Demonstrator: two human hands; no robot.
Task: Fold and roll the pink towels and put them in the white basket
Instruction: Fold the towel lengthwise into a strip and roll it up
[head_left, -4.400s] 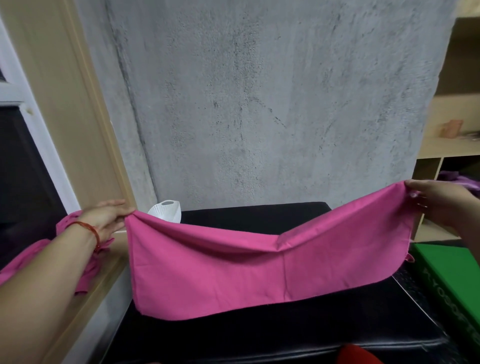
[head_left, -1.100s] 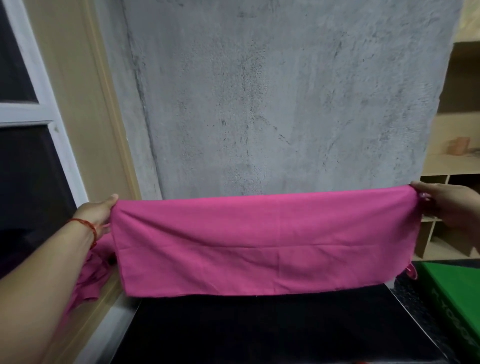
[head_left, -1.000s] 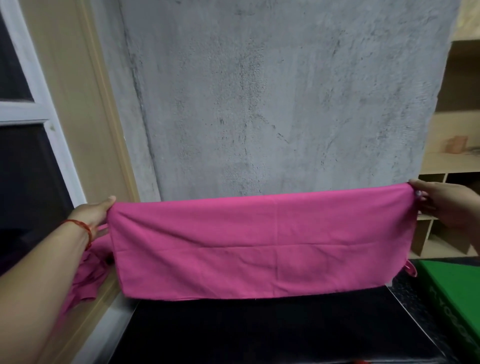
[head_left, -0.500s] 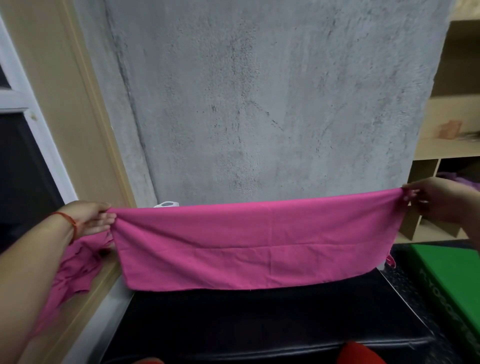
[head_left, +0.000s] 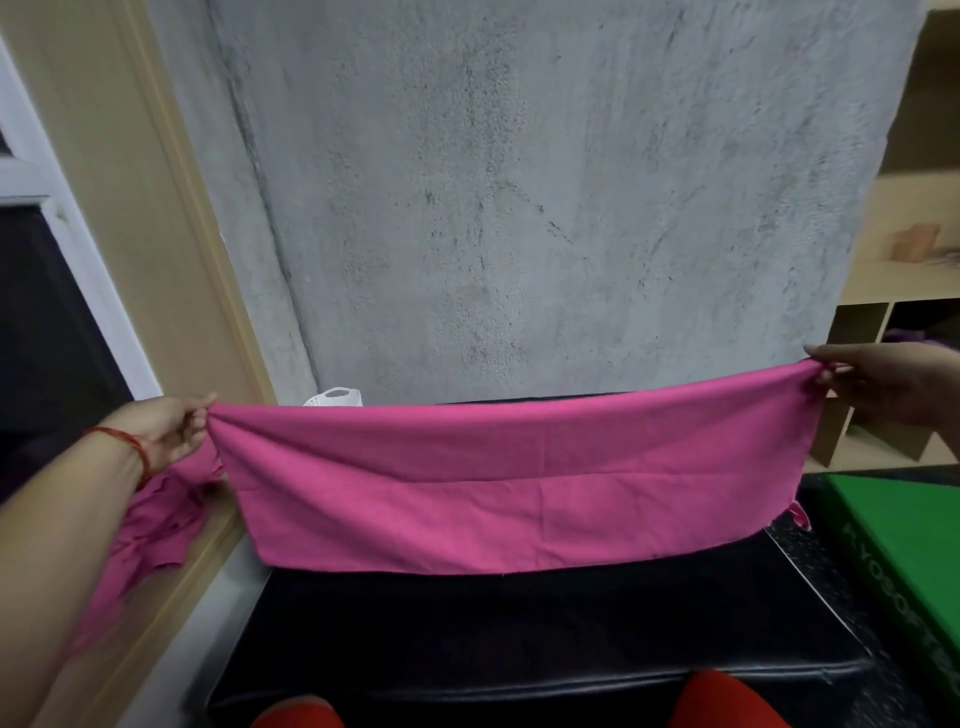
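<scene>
The towel (head_left: 519, 483) is being hung lengthwise between the hands, its top corners being pinched by the left hand (head_left: 171, 431) and right hand (head_left: 883, 387).

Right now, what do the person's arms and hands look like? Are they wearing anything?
No gloves on either. The left hand has a thin red thread bracelet round its wrist, and that forearm is bare, with no sleeve. The right hand shows no ring or band I can see; its wrist is cut off by the picture's edge.
</scene>
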